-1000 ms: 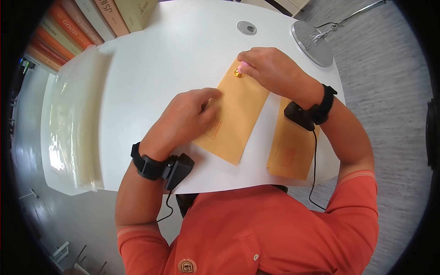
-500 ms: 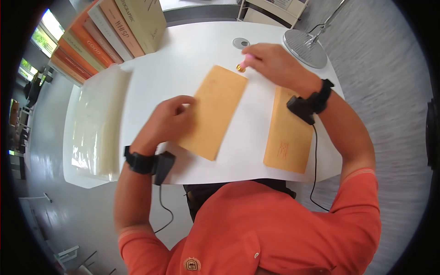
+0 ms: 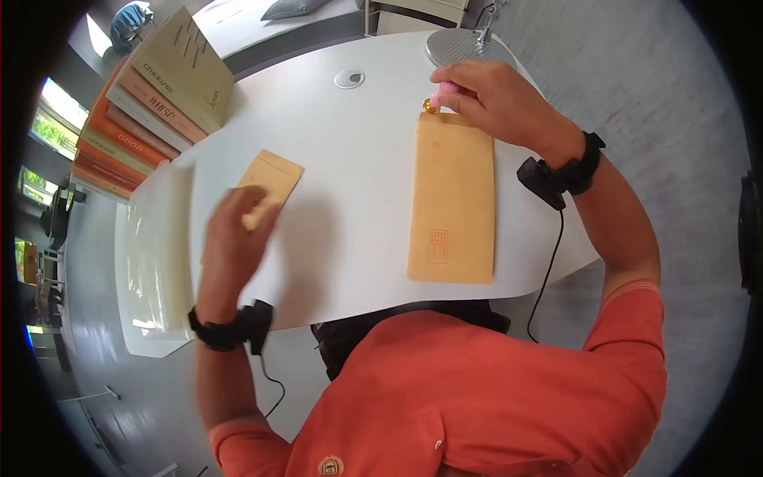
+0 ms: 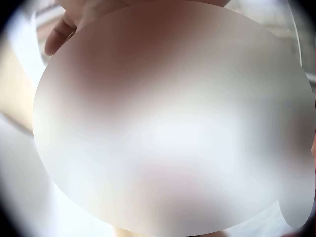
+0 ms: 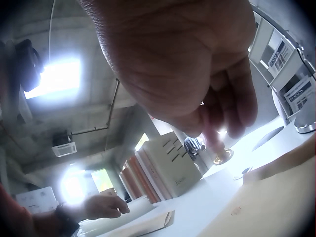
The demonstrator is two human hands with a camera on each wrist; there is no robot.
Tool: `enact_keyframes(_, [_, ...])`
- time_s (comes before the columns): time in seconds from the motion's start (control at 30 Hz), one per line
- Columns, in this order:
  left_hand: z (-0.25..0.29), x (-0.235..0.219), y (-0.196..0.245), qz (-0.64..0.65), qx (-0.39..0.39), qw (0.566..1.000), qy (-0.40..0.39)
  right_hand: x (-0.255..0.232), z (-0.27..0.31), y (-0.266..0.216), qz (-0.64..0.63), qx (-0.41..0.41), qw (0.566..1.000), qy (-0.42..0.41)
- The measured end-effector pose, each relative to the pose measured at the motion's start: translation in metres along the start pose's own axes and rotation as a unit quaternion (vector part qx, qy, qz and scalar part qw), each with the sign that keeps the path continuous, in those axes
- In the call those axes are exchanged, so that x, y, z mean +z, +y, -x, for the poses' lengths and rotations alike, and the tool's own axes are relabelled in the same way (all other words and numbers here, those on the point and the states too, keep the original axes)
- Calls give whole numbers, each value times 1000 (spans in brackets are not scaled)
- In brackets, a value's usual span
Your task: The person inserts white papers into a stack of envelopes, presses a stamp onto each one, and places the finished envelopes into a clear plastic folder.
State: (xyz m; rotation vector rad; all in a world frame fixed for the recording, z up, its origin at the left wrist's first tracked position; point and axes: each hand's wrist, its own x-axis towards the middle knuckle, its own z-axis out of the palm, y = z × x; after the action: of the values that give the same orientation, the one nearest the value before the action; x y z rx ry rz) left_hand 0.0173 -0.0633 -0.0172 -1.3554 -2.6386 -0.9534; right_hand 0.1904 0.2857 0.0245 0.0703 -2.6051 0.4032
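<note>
A tan envelope [image 3: 278, 176] lies at the left of the white table, partly under my blurred left hand [image 3: 238, 242]. In the right wrist view my left hand [image 5: 101, 206] hovers over that envelope [image 5: 148, 224], fingers loosely bent, with a gap between. My right hand [image 3: 509, 103] pinches the pink handle [image 3: 447, 90] of a stamp with a gold head [image 3: 431, 106], at the top edge of another tan envelope [image 3: 451, 195]. This one lies flat, with a small round mark near its top and red print low down. In the right wrist view the gold head [image 5: 223, 157] hangs below my right hand [image 5: 173, 59].
Upright books [image 3: 159, 103] stand at the back left, with a clear plastic sheet [image 3: 159, 254] in front of them. A lamp base [image 3: 457, 48] and a round table insert [image 3: 350, 79] are at the back. A cable [image 3: 548, 278] hangs from the right wrist camera.
The left envelope has moved left with my left hand, which now seems clear of it. My right hand has carried the stamp to the top of the right envelope. The head view has shifted.
</note>
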Motion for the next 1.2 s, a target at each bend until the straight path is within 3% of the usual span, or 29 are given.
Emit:
enact_keyframes(0.03, [-2, 12, 39, 129, -21, 990, -51, -2, 3, 1, -2, 7, 1000, -1])
enact_keyframes(0.1, [-11, 40, 87, 118, -38, 973, -194, -5, 7, 2, -1, 9, 1000, -2])
enact_keyframes(0.13, [-13, 62, 95, 127, 5, 972, -199, -5, 9, 2, 13, 1, 1000, 2])
enact_keyframes(0.23, [-29, 98, 113, 154, -35, 954, -255, -10, 17, -5, 33, 1, 999, 0])
enact_keyframes(0.5, [-36, 97, 76, 283, -108, 914, -269, -19, 26, -10, 28, 26, 999, -6])
enact_keyframes(0.57, [-34, 92, 60, 475, -96, 849, -210, -17, 24, -8, -31, 51, 998, 31])
enact_keyframes(0.7, [-29, 54, 14, 548, -120, 813, -155, -25, 16, -11, -51, 78, 995, 16])
enact_keyframes(0.83, [-18, 27, 0, 437, -221, 849, -198, -7, 3, -15, -61, 7, 998, 10])
enact_keyframes(0.9, [-13, 35, -2, 242, -171, 929, -223, 12, -5, -19, -71, -27, 997, 3])
enact_keyframes(1.07, [-9, 38, 13, 144, -151, 952, -222, 65, -22, -44, -69, -18, 996, -58])
enact_keyframes(1.2, [-6, 39, 5, 152, -120, 957, -217, 89, -35, -54, -77, -5, 992, -102])
